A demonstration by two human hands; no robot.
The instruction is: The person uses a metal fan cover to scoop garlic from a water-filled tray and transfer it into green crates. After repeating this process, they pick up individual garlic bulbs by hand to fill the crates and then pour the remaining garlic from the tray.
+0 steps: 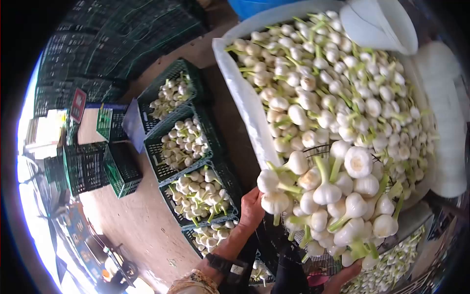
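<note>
A round wire basket [323, 267] heaped with garlic bulbs [327, 194] with short green stems is held up in front of me. My left hand [250, 209] is closed at the left side of the basket, its fingers partly hidden by the bulbs. At the near lower edge, my right hand [342, 278] also grips the basket, with its fingers mostly out of sight. Beyond the basket is a large white bin [245, 105] filled with many smaller garlic bulbs [338, 78]. The basket overlaps the bin's near part in view.
A white bucket [369, 24] lies tilted on the garlic at the far right. Green crates [155, 159] of garlic stand in a row on the floor to the left. Stacked dark crates [112, 44] rise behind them. More garlic [391, 267] lies below right.
</note>
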